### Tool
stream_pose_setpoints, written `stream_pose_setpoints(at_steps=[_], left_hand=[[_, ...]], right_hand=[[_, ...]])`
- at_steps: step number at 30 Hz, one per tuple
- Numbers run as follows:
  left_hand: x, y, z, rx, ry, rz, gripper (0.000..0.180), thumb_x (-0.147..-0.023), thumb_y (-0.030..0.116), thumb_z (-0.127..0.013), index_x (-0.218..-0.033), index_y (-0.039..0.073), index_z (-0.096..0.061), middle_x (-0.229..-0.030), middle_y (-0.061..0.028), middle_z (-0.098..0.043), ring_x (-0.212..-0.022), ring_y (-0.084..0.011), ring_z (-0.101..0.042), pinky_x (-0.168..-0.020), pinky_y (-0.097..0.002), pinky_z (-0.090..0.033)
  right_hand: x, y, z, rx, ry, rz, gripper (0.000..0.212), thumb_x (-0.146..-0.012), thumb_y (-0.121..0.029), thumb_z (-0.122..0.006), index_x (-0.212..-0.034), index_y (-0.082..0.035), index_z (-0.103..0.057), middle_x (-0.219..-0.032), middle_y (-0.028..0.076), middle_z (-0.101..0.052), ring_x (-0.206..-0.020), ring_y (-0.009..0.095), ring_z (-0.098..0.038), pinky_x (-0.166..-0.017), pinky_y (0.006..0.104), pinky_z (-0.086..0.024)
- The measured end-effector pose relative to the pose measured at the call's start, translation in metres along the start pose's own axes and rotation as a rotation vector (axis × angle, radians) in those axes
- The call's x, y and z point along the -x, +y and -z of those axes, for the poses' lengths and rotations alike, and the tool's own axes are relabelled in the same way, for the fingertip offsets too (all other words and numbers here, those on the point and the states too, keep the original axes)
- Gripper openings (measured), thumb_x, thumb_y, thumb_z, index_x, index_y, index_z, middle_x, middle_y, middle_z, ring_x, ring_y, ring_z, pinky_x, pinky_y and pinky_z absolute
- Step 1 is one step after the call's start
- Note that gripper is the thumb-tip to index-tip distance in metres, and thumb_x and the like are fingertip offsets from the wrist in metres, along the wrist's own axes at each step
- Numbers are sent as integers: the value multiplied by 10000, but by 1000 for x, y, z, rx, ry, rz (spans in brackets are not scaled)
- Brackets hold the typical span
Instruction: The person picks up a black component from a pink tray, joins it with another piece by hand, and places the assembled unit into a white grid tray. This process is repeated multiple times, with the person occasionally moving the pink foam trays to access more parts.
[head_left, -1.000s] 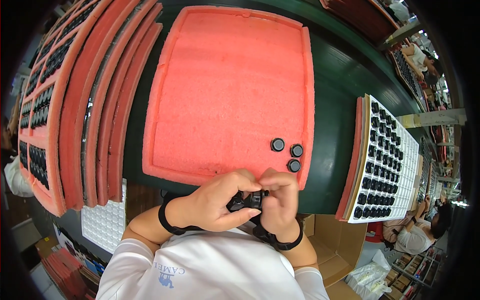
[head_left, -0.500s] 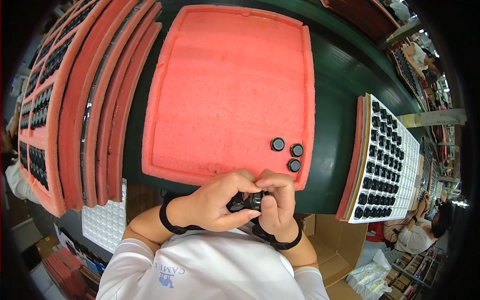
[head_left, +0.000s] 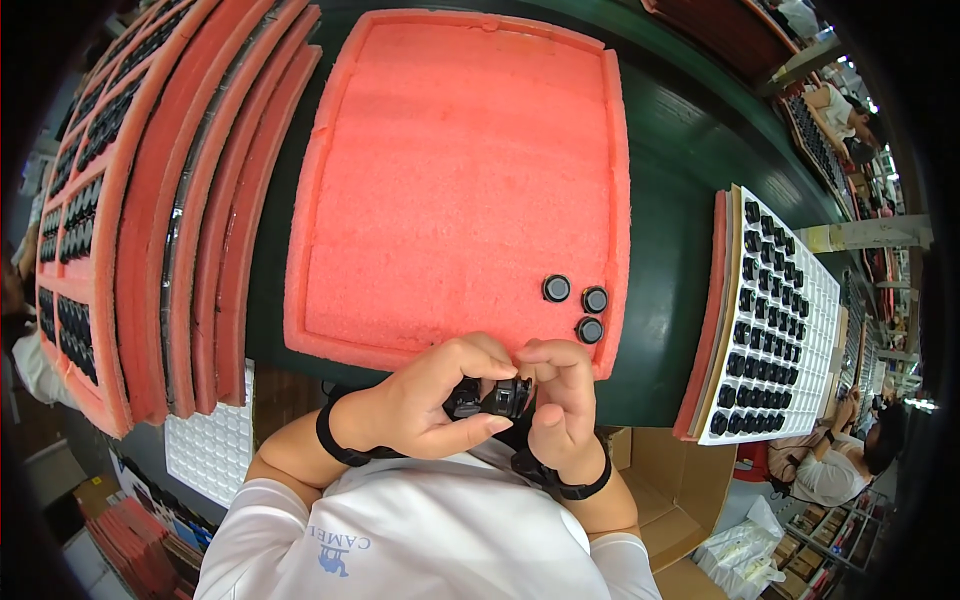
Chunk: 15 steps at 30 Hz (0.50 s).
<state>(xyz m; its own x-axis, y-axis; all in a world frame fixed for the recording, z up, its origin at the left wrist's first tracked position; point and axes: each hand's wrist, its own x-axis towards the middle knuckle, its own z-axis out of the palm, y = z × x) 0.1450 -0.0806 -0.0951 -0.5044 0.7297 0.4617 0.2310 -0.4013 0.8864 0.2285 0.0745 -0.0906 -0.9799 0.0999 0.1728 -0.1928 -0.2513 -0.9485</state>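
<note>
Just beyond my body, my left hand (head_left: 425, 395) is closed around a black, round, ribbed part (head_left: 507, 397), gripped between thumb and fingers. A second dark piece (head_left: 463, 399) shows deeper in that palm; whether the two are joined I cannot tell. My right hand (head_left: 565, 410) is beside the part's right end, thumb and fingers apart, with nothing between them. Both hands are at the near edge of a pink foam tray (head_left: 450, 180). Three similar black round parts stand in its near right corner: one on the left (head_left: 556, 288), one on the right (head_left: 594, 299) and one nearest me (head_left: 589, 329).
Stacked pink foam trays (head_left: 205, 230) filled with black parts rise at the left. On the right, a white compartment tray (head_left: 770, 330) holds rows of black parts. An open cardboard box (head_left: 665, 490) is below right, a white tray (head_left: 210, 440) below left. Other people sit farther right.
My right hand has come off the black part and its fingers have spread, moving slightly right. My left hand still holds the part, whose end now shows more.
</note>
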Motion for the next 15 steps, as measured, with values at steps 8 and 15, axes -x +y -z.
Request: stream_pose_setpoints(at_steps=[8,15], left_hand=[[6,1,3,-57,25,48,408,-816,89,-643,-1135,-1,-404,-975,-160,-502,-822,-198,-503,-719,-309,-418],[-8,9,3,-87,8,96,393,-825,146,-653,-1122,-3,-443,-948,-131,-503,-792,-183,-490,-711,-294,-408]], right_hand=[[-6,-4,1,382,-24,165,336,-821,-250,-647,-1010,-2,-523,-803,79,-532,-721,174,-485,-643,272,-384],[-11,-22,10,593,-64,267,280,-775,-134,-684,-985,5,-561,-871,100,-556,-781,209,-510,-703,314,-417]])
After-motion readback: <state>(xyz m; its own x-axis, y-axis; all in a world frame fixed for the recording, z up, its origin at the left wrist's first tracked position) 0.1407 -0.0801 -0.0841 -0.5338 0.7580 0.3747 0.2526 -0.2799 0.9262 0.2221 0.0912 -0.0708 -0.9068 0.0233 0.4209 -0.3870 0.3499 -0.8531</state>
